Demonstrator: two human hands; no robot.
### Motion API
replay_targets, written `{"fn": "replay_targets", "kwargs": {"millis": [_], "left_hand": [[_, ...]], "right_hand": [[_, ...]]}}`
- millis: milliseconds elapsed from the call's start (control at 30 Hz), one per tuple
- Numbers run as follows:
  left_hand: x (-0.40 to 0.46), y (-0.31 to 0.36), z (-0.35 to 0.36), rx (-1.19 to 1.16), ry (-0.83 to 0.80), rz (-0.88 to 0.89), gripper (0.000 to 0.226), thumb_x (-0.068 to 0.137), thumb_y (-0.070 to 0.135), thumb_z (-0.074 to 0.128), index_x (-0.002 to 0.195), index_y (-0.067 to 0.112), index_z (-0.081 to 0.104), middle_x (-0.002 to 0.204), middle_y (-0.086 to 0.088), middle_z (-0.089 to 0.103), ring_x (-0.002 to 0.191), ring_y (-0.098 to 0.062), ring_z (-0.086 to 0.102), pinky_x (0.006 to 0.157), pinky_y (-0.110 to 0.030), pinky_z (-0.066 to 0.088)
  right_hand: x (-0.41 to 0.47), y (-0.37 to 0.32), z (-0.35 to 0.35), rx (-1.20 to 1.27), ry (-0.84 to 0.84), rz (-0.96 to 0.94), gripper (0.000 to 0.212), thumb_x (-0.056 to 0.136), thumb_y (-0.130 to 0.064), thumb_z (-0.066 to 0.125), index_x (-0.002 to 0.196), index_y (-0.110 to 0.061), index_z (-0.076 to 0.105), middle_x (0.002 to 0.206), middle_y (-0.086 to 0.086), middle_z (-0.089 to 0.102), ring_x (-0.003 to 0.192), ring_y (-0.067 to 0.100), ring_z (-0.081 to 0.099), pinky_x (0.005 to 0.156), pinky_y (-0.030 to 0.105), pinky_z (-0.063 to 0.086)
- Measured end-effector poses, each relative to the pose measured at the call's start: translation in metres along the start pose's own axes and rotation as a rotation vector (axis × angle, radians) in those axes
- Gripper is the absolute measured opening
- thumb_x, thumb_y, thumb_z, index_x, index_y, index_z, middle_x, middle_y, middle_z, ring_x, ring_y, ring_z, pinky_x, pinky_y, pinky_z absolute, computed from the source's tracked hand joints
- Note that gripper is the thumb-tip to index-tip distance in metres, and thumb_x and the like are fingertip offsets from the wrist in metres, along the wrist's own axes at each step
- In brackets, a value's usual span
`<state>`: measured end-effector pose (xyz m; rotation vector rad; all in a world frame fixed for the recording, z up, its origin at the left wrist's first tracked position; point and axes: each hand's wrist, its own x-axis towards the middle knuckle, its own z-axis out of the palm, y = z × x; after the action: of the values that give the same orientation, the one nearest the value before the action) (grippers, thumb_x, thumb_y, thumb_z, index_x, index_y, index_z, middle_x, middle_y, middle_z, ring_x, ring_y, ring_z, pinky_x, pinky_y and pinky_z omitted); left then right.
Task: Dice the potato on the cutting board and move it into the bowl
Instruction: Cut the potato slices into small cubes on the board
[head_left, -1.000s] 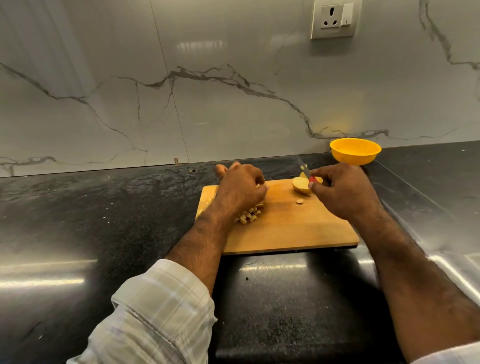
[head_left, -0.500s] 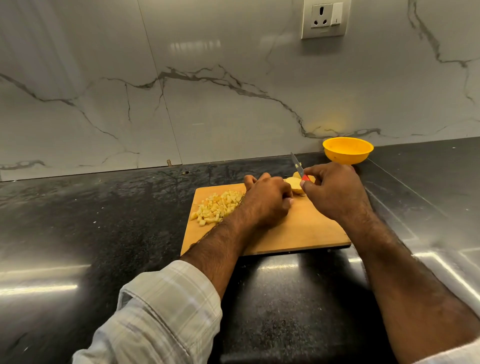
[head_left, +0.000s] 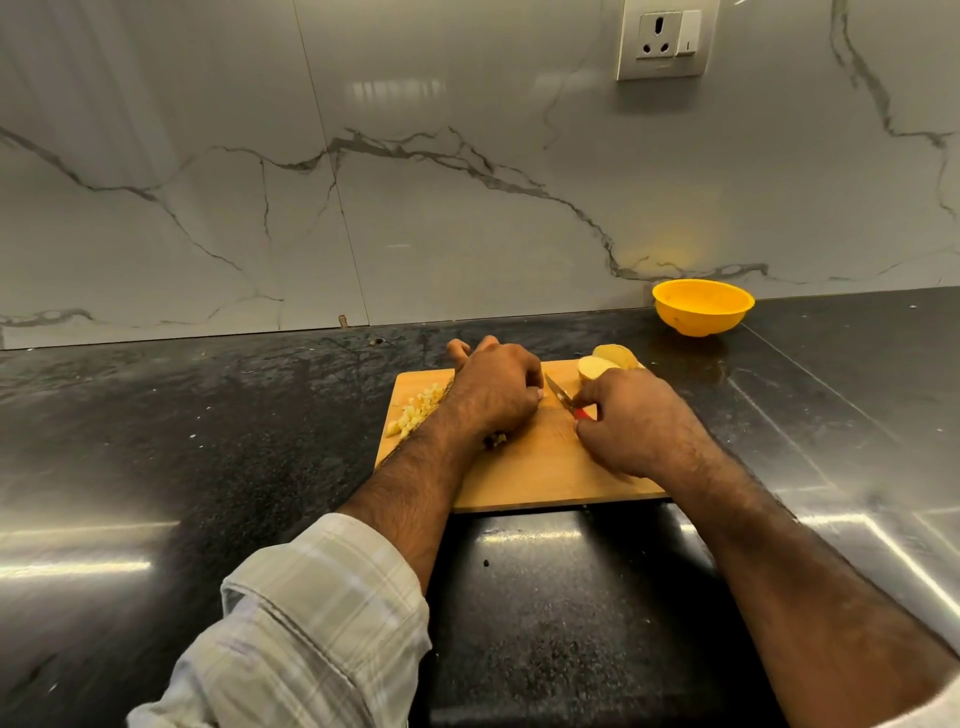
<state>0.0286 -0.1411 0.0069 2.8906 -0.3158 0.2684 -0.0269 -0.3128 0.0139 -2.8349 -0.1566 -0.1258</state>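
Diced potato (head_left: 415, 410) lies at the cutting board's (head_left: 545, 478) left end on the desk (head_left: 208, 441). The left hand (head_left: 496, 392) curls over something hidden. The right hand (head_left: 631, 423) grips a knife (head_left: 561, 396), blade pointing up-left. Potato pieces (head_left: 605, 362) sit behind; bowl (head_left: 701, 306) far right.
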Motion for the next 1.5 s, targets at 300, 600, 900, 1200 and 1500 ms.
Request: {"fn": "replay_targets", "kwargs": {"millis": [300,600,900,1200,1500], "left_hand": [[0.006,0.001,0.003,-0.047,-0.022,-0.079,0.005,0.096,0.036,0.072,0.094,0.033,0.076,0.105,0.015,0.068,0.125,-0.016,0.045,0.106,-0.054,0.025],[0.008,-0.006,0.002,-0.077,-0.048,-0.097,0.005,0.092,0.040,0.076,0.091,0.039,0.080,0.103,0.025,0.069,0.124,-0.013,0.046,0.101,-0.051,0.024],[0.004,-0.003,0.000,-0.029,-0.087,-0.030,0.021,0.101,0.036,0.068,0.118,0.047,0.073,0.116,0.020,0.064,0.133,-0.016,0.040,0.110,-0.058,0.021],[0.008,0.000,-0.001,0.045,-0.091,-0.034,0.015,0.099,0.047,0.068,0.106,0.033,0.072,0.119,0.012,0.067,0.133,-0.019,0.043,0.113,-0.060,0.021],[0.004,-0.010,0.000,-0.016,-0.050,-0.050,0.008,0.097,0.038,0.070,0.100,0.033,0.076,0.103,0.017,0.069,0.118,-0.013,0.053,0.102,-0.051,0.025]], "right_hand": [[-0.007,-0.014,0.000,-0.125,-0.054,-0.091,0.043,0.095,-0.032,0.067,0.138,-0.029,0.066,0.129,0.000,0.067,0.111,0.020,0.062,0.093,0.038,0.060],[-0.005,-0.021,-0.001,-0.107,-0.085,-0.096,0.039,0.098,-0.029,0.068,0.137,-0.024,0.065,0.129,0.002,0.065,0.111,0.020,0.062,0.090,0.034,0.059],[-0.012,0.000,-0.013,0.057,0.118,-0.022,0.040,0.093,-0.029,0.071,0.133,-0.023,0.072,0.122,0.000,0.073,0.096,0.013,0.061,0.083,0.033,0.059],[-0.009,-0.006,-0.009,0.038,0.002,-0.016,0.040,0.094,-0.034,0.072,0.134,-0.028,0.070,0.119,-0.001,0.073,0.101,0.016,0.065,0.090,0.038,0.062],[-0.014,-0.019,0.001,-0.015,-0.024,-0.091,0.042,0.094,-0.035,0.066,0.135,-0.028,0.069,0.122,-0.002,0.071,0.100,0.017,0.065,0.085,0.037,0.062]]}}
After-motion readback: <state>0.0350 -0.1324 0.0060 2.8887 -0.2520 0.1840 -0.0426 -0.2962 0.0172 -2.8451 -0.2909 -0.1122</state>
